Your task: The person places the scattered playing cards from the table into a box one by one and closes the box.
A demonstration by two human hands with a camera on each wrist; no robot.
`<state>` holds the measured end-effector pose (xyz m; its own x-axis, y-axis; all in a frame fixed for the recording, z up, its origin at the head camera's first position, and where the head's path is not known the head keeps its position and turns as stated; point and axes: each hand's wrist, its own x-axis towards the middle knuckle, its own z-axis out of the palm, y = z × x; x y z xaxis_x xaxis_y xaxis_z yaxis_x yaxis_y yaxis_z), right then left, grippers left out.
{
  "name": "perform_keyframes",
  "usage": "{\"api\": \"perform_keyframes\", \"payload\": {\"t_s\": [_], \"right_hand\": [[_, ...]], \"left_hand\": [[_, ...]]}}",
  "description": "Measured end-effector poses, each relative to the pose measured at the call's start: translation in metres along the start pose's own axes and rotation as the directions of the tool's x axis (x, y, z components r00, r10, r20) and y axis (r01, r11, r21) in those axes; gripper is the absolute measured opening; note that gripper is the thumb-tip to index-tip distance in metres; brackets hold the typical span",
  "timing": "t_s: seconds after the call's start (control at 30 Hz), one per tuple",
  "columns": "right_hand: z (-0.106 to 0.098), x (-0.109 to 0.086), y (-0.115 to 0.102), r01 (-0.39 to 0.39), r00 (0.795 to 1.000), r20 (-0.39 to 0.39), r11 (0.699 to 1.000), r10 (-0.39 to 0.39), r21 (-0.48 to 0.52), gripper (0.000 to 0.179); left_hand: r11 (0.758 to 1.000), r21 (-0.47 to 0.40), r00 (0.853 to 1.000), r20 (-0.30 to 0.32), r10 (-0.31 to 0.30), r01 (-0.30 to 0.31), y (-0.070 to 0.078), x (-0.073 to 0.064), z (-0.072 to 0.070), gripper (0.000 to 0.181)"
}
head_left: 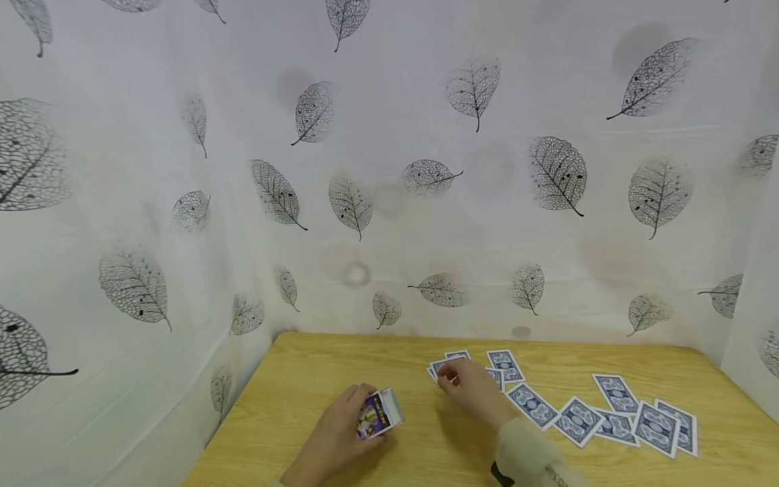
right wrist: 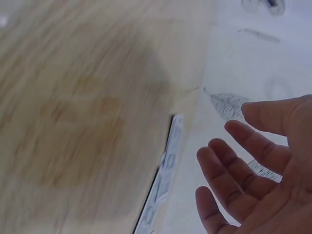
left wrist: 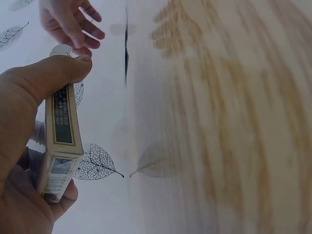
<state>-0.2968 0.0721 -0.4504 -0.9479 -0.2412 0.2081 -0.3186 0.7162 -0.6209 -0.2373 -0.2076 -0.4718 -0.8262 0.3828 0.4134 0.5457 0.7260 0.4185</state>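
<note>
My left hand [head_left: 337, 429] holds a small card box [head_left: 372, 418] above the left half of the table, thumb on one side and fingers on the other. Purple artwork covers its front, and a whitish end points right. In the left wrist view the narrow side of the box [left wrist: 63, 117] shows dark printing. My right hand [head_left: 477, 391] hovers by the far group of playing cards [head_left: 505, 365], hiding some of them. Its fingers look loosely bent with nothing between them in the right wrist view, where the hand [right wrist: 258, 180] appears apart from the cards [right wrist: 165, 170].
Several more playing cards [head_left: 578, 421], blue patterned backs up, lie scattered and partly overlapping along the right side of the wooden table [head_left: 292, 385]. A pale curtain [head_left: 389, 250] with leaf prints hangs behind the table and along its sides.
</note>
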Motion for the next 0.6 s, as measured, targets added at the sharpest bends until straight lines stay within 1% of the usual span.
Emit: {"api": "perform_keyframes", "payload": {"t_s": [0.07,0.17,0.27,0.4,0.6], "right_hand": [[-0.001,0.005,0.007,-0.068,0.997,0.025,0.997,0.068,-0.021,0.018],[-0.003,0.009,0.016,-0.121,0.991,0.046,0.99,0.125,-0.077,0.029],[-0.003,0.011,0.02,-0.107,0.993,0.043,0.987,0.113,-0.121,0.033],[-0.001,0.014,0.023,-0.083,0.995,0.036,0.984,0.089,-0.155,0.036],[0.002,0.018,0.023,-0.068,0.997,0.028,0.972,0.076,-0.224,0.042]], "left_hand": [[1.0,0.001,1.0,0.003,-0.003,0.003,0.0,0.0,0.0,0.065],[1.0,0.003,1.0,0.009,-0.013,0.013,0.0,0.0,0.0,0.066],[1.0,-0.001,1.0,0.019,-0.025,0.025,0.0,0.001,-0.001,0.066],[0.999,0.0,0.999,0.029,-0.036,0.036,0.0,0.001,-0.002,0.065],[0.999,-0.003,0.999,0.035,-0.041,0.041,0.0,0.001,-0.003,0.064]]}}
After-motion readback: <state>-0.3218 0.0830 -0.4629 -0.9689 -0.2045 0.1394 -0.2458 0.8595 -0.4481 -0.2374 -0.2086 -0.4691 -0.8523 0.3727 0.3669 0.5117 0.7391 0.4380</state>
